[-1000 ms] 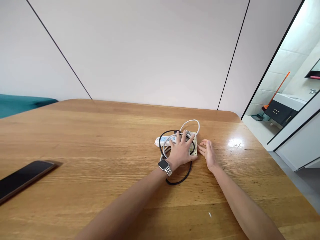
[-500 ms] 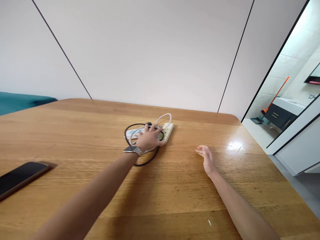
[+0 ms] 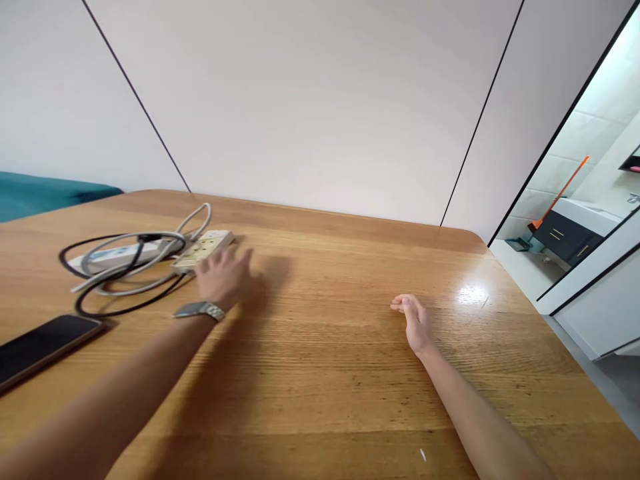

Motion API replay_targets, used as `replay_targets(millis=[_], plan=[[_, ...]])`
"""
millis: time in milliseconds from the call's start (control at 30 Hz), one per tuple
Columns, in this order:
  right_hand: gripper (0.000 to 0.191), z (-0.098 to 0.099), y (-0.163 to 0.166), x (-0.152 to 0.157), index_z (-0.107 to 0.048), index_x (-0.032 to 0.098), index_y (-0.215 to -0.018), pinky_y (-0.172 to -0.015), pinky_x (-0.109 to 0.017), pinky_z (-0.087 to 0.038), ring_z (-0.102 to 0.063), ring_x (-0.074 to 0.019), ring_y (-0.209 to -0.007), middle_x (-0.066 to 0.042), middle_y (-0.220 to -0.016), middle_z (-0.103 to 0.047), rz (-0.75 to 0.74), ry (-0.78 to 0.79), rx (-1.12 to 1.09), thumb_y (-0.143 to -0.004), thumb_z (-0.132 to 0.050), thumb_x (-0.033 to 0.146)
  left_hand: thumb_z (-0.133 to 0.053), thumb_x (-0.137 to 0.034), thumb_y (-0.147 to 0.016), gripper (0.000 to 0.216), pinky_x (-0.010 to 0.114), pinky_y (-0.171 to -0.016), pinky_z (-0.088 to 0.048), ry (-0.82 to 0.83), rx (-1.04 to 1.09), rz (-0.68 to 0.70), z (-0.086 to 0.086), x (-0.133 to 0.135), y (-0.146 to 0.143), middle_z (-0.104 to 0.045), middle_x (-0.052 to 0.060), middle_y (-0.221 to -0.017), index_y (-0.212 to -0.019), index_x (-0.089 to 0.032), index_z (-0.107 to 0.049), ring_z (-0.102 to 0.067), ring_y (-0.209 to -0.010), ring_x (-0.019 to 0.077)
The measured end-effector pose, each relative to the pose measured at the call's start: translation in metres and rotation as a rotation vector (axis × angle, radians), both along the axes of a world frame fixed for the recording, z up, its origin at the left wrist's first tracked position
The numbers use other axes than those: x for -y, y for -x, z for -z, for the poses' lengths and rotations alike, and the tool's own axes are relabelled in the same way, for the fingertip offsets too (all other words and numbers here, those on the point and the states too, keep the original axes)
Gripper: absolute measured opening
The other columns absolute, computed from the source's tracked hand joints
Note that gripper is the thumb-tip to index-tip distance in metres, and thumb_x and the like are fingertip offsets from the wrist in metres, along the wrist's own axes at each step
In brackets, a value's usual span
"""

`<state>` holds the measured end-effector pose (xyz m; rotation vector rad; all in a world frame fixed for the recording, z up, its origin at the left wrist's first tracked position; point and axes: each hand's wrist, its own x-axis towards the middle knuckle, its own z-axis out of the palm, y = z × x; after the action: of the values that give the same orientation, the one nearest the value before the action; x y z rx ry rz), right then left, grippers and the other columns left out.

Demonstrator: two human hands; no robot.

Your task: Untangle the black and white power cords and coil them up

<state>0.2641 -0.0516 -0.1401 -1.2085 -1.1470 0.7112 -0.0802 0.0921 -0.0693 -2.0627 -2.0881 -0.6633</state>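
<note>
At left on the wooden table [image 3: 320,373] lie two power strips. The cream power strip [image 3: 203,252] is nearer the middle; the white power strip [image 3: 120,257] with blue sockets lies left of it. Over both loop a black cable [image 3: 107,313] and a white-grey cable [image 3: 193,217]. My left hand [image 3: 225,277], with a metal-banded watch [image 3: 200,309] on its wrist, is just right of the cream strip. Its fingers are spread, slightly blurred, and grip nothing; touching cannot be told. My right hand [image 3: 414,323] rests on its side, fingers loosely bent, holding nothing.
A dark-screened phone [image 3: 47,347] lies at the left, close below the cables. The white wall panel [image 3: 320,120] borders the table's far edge. Beyond the right edge is a doorway with an orange broom [image 3: 560,193] and a sink cabinet [image 3: 565,230]. Teal upholstery [image 3: 45,193] shows at far left.
Both power strips and their cables have moved left, from the table's middle to beside the phone. My left hand has come off them and is to their right. My right hand stays nearly in place.
</note>
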Motion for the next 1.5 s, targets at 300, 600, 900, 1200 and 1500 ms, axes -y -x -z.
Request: replay_targets(millis=[300,600,900,1200,1500], plan=[[0.045,-0.007,-0.025,-0.008,-0.030,0.025,-0.053,-0.050,-0.026,-0.029,-0.034,-0.0117,-0.051,0.005,-0.049,-0.031,0.432,0.084,0.312,-0.087,-0.038,0.054,-0.046,-0.048,-0.088,0.038,0.030,-0.057,-0.031,0.493,-0.065,0.495,0.021,0.095,-0.144,-0.066,0.004,-0.071,-0.065,-0.020,-0.057,-0.061,-0.070,0.0202],[0.043,-0.012,-0.043,-0.009,-0.065,0.017,-0.119,-0.104,-0.044,-0.032,-0.046,-0.0315,-0.126,-0.015,-0.134,-0.058,0.440,0.266,0.828,-0.083,-0.054,0.038,-0.042,-0.051,-0.090,0.039,0.037,-0.077,-0.045,0.361,-0.148,0.316,0.022,0.081,-0.126,-0.068,0.012,-0.102,-0.096,-0.020,-0.064,-0.062,-0.096,0.0290],[0.068,-0.015,-0.039,-0.008,-0.044,0.016,-0.148,-0.115,-0.049,-0.014,-0.024,-0.0334,-0.146,-0.018,-0.157,-0.033,0.300,0.645,1.117,-0.095,-0.034,0.058,-0.032,-0.064,-0.090,0.066,0.068,-0.099,-0.031,0.320,-0.165,0.286,0.036,0.070,-0.115,-0.041,0.014,-0.151,-0.143,-0.027,-0.046,-0.030,-0.138,0.0412],[0.067,-0.017,-0.039,-0.008,-0.048,0.016,-0.145,-0.114,-0.048,-0.016,-0.027,-0.0331,-0.144,-0.017,-0.156,-0.036,0.314,0.624,1.115,-0.094,-0.036,0.058,-0.030,-0.063,-0.092,0.065,0.069,-0.097,-0.032,0.321,-0.199,0.279,0.035,0.070,-0.116,-0.040,0.015,-0.151,-0.143,-0.027,-0.046,-0.030,-0.137,0.0408],[0.067,-0.016,-0.039,-0.008,-0.049,0.016,-0.144,-0.114,-0.047,-0.017,-0.027,-0.0328,-0.143,-0.016,-0.155,-0.037,0.319,0.619,1.109,-0.094,-0.037,0.058,-0.031,-0.063,-0.092,0.065,0.070,-0.098,-0.031,0.328,-0.200,0.280,0.036,0.070,-0.116,-0.039,0.015,-0.152,-0.143,-0.025,-0.045,-0.028,-0.138,0.0409]])
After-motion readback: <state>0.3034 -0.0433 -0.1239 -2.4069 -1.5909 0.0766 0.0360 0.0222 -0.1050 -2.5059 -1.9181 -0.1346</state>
